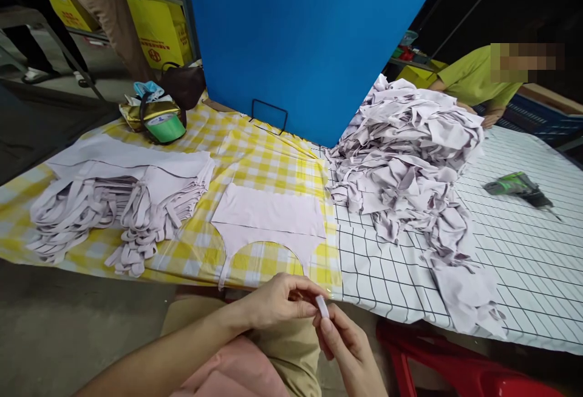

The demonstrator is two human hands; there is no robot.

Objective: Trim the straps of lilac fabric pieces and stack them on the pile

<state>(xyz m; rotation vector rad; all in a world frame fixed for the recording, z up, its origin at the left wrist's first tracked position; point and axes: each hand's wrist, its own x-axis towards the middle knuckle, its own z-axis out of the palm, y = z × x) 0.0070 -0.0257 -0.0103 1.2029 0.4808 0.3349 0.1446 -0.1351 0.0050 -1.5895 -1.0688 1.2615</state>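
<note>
- Where the yellow checked cloth (255,154) covers the bench's left part, a neat stack of pale lilac cut garments (122,196) lies with its straps hanging toward the near edge.
- Behind that stack, a green tape roll (164,127) rests against a gold bag (136,115).
- Near the middle, one flat lilac garment piece (268,218) lies spread on the cloth, just beyond both hands.
- Below the bench's near edge, the left hand (277,303) curls its fingers and pinches a small white strip (322,306) from the left.
- Meeting it, the right hand (346,348) pinches the same strip between thumb and forefinger.
- Further right, a loose heap of lilac pieces (410,154) sits on the white grid cloth (523,263).
- A green tool (517,186) lies well apart, near another person's green sleeve (473,75).
</note>
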